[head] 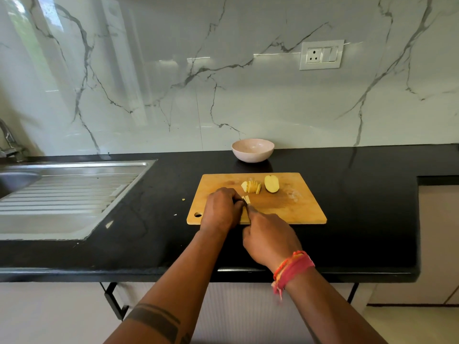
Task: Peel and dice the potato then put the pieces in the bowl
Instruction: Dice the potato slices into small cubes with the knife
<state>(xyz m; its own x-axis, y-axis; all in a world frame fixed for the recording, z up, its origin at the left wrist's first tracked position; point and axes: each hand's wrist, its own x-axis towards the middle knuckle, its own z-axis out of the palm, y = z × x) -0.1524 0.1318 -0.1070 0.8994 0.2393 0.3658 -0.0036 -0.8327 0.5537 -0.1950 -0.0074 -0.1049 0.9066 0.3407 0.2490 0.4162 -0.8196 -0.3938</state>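
The left hand [221,209] curls over wet, slippery potato strips [246,199]; the right hand [269,238] grips a largely hidden knife [249,207].

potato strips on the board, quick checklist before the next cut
1. Potato strips held down by left hand: ok.
2. Right hand gripping the knife: ok, though the blade is mostly hidden.
3. Left fingertips clear of the blade: cannot tell.
4. Cutting board flat on the counter: ok.
5. Sliced half and uncut half out of the way: ok.
6. Bowl within reach behind the board: ok.
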